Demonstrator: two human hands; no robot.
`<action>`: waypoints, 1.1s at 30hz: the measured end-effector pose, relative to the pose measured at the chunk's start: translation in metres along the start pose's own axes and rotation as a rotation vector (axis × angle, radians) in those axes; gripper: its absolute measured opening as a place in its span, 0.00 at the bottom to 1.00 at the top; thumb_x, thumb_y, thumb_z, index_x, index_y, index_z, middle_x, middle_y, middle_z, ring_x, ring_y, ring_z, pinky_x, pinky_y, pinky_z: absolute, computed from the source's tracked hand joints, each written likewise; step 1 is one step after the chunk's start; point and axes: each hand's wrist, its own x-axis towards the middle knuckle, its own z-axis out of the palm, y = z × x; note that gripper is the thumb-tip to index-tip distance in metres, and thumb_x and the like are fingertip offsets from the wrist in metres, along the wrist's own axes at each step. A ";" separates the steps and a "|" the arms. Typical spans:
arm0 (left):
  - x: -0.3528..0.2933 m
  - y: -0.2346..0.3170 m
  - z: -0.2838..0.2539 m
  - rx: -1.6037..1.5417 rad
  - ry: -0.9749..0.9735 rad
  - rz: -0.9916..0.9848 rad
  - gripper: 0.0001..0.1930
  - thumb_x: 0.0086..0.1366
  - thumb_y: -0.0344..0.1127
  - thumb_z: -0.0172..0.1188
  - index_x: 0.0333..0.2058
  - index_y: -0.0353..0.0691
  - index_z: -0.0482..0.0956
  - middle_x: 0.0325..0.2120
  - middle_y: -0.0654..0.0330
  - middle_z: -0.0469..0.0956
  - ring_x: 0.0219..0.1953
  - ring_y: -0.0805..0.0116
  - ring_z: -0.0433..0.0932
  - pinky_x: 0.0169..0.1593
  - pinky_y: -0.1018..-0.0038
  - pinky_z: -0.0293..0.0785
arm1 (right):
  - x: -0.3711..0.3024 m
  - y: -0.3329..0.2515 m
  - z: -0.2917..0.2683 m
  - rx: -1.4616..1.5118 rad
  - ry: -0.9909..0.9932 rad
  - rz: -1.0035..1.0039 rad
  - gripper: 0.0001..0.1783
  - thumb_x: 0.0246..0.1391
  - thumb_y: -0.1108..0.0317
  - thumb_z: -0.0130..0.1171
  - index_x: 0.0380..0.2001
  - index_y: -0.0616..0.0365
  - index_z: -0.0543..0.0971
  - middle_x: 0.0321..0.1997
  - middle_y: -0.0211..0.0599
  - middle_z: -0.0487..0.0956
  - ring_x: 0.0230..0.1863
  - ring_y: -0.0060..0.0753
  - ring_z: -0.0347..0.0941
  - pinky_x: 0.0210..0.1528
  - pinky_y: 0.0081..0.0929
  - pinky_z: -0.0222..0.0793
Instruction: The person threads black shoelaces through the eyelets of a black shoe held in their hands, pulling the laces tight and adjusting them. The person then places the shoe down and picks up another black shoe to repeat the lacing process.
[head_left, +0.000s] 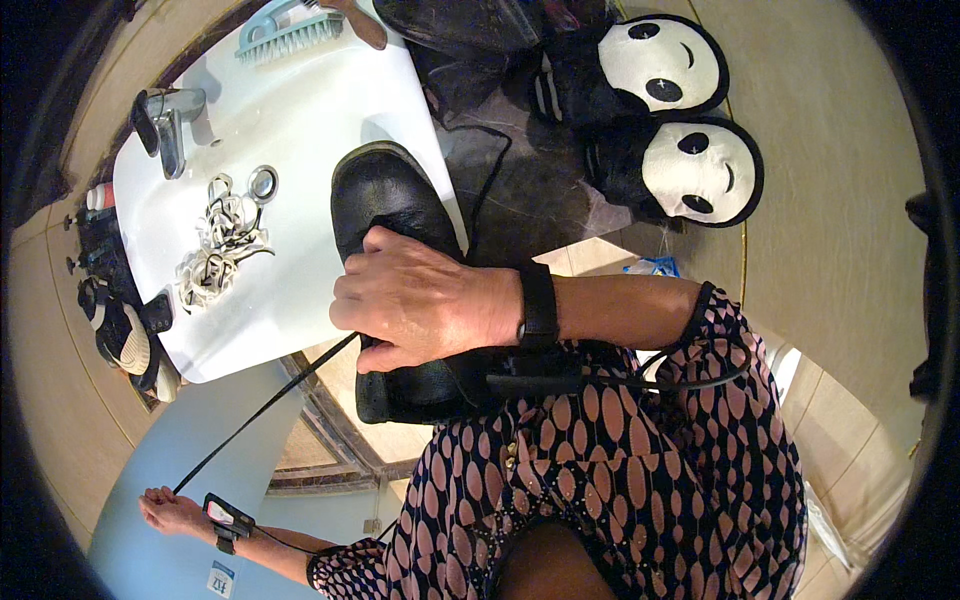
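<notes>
A black leather shoe (385,190) lies toe away from me, partly over the right side of the white sink (310,110). My right hand (420,300) lies across its upper, fingers curled round a black shoelace (270,405). The lace stretches taut from there, down and out to the left. At its far end my left hand (175,512) is closed on it, held out low at the left. The right hand hides the shoe's lacing, and its fingertips do not show.
In the basin, a heap of white laces (215,245) lies beside the drain (263,184), below the faucet (170,125). A blue scrub brush (290,35) rests on the rim. Other shoes (120,330) stand left of the sink. Two black-and-white slippers (690,170) sit at the upper right.
</notes>
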 end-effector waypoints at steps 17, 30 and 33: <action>-0.095 -0.042 0.100 0.103 -0.432 -0.375 0.04 0.63 0.33 0.55 0.34 0.40 0.73 0.19 0.70 0.65 0.16 0.85 0.55 0.17 0.86 0.48 | -0.105 0.048 -0.007 0.961 0.147 1.172 0.40 0.51 0.31 0.44 0.17 0.64 0.76 0.15 0.38 0.73 0.15 0.29 0.71 0.18 0.25 0.67; -0.091 0.050 0.131 -0.446 -0.802 -0.369 0.11 0.68 0.38 0.48 0.39 0.36 0.72 0.19 0.69 0.61 0.16 0.83 0.52 0.17 0.85 0.50 | -0.068 0.042 -0.042 1.011 0.638 0.836 0.07 0.53 0.71 0.50 0.35 0.59 0.74 0.28 0.32 0.79 0.28 0.23 0.75 0.30 0.17 0.64; -0.082 0.084 0.138 -0.719 -0.930 -0.402 0.10 0.69 0.35 0.44 0.40 0.34 0.69 0.21 0.68 0.59 0.17 0.82 0.52 0.17 0.84 0.51 | -0.024 0.008 -0.089 1.021 0.530 0.579 0.11 0.59 0.67 0.47 0.41 0.59 0.74 0.26 0.33 0.75 0.29 0.26 0.72 0.35 0.19 0.64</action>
